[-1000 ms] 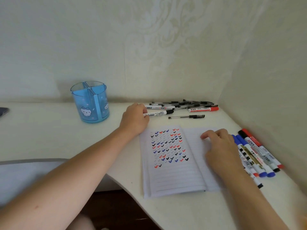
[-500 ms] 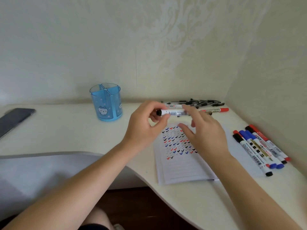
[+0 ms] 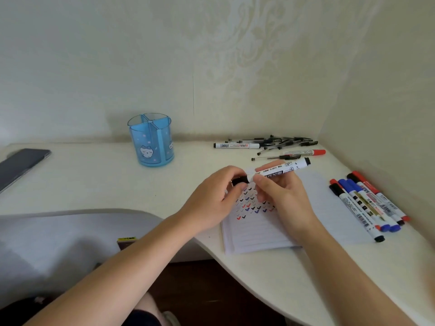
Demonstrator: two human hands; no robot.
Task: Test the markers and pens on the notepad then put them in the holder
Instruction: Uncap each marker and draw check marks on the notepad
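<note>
Item: black marker [image 3: 289,167], over notepad [image 3: 254,234]. My L hand [image 3: 211,198] fingers pinch cap [image 3: 239,180]; R hand [image 3: 284,198] fingers grip barrel; holder [image 3: 150,147] far left.

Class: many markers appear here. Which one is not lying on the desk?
The black-ended white marker held above the notepad, left hand pinching one end, right hand round its barrel. Every other marker lies flat on the desk.

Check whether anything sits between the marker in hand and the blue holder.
Nothing visible does. The marker, gripped by the left hand and right hand above the notepad, has only desk surface between it and the holder, whose top is open.
</note>
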